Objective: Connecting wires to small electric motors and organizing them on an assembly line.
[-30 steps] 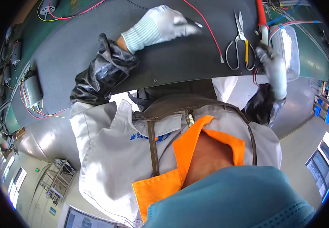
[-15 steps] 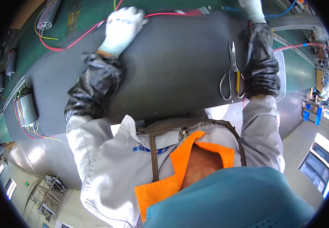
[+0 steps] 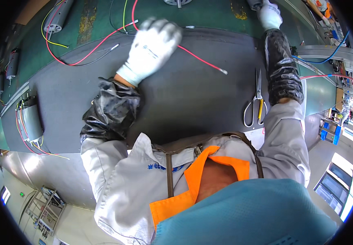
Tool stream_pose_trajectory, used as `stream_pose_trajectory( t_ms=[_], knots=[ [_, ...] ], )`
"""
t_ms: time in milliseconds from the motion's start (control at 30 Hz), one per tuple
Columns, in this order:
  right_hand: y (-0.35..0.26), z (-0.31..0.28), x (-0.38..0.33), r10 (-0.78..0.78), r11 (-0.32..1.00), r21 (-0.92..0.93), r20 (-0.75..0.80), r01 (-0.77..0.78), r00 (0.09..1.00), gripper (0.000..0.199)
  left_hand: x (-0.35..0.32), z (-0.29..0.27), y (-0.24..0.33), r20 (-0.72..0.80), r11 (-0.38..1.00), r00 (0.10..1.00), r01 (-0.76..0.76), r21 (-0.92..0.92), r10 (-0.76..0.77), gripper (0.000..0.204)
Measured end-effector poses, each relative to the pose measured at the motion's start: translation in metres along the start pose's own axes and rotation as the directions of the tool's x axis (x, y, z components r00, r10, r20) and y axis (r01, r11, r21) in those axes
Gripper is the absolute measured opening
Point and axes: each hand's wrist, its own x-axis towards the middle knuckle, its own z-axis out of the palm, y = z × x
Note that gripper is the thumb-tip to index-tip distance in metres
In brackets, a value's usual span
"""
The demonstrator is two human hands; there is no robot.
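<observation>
My left hand (image 3: 154,45), in a white glove, is closed over a red wire (image 3: 201,60) near the far edge of the dark mat. The wire's bare end lies out to the right; its other part runs up past the top edge. The fingers are slightly blurred. My right hand (image 3: 270,17), also gloved, reaches to the far right with curled fingers beside a grey cylindrical part (image 3: 254,4), cut off by the frame's top. What it grips is hidden. Scissors (image 3: 258,104) with one yellow-wrapped handle lie near my right forearm. A black wire (image 3: 103,57) lies left of my left hand.
Grey cylindrical motors with coloured wires stand on the left, one at the far left (image 3: 58,16) and one nearer (image 3: 31,120). A motor part with a shaft (image 3: 178,3) is at the top. A blue cable (image 3: 327,59) hangs near a metal rail (image 3: 327,52); another person (image 3: 322,10) is far right.
My left hand has moved right and nearer me with the red wire, whose end now lies loose on the mat. My right hand has left the wire's end; the blue cable has shifted right.
</observation>
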Motion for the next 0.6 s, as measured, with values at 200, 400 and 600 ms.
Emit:
stream_pose_trajectory(
  t_ms=[200, 400, 600],
  knots=[
    [-0.014, 0.058, 0.026, -0.077, 0.647, 0.758, 0.183, -0.09, 0.98, 0.074, 0.012, 0.005, 0.06, 0.016, 0.886, 0.942, -0.309, -0.346, 0.335, 0.04],
    [-0.053, 0.01, -0.016, 0.122, 0.801, 0.558, 0.2, -0.215, 0.972, 0.057, 0.005, 0.024, 0.036, 0.276, 0.993, 0.955, 0.114, 0.005, -0.111, 0.023],
    [-0.108, -0.131, -0.16, 0.137, 0.309, 0.929, 0.169, -0.205, 0.976, 0.059, -0.03, 0.013, -0.021, 0.152, 0.856, 0.877, 0.385, 0.345, -0.456, 0.033]
  ],
)
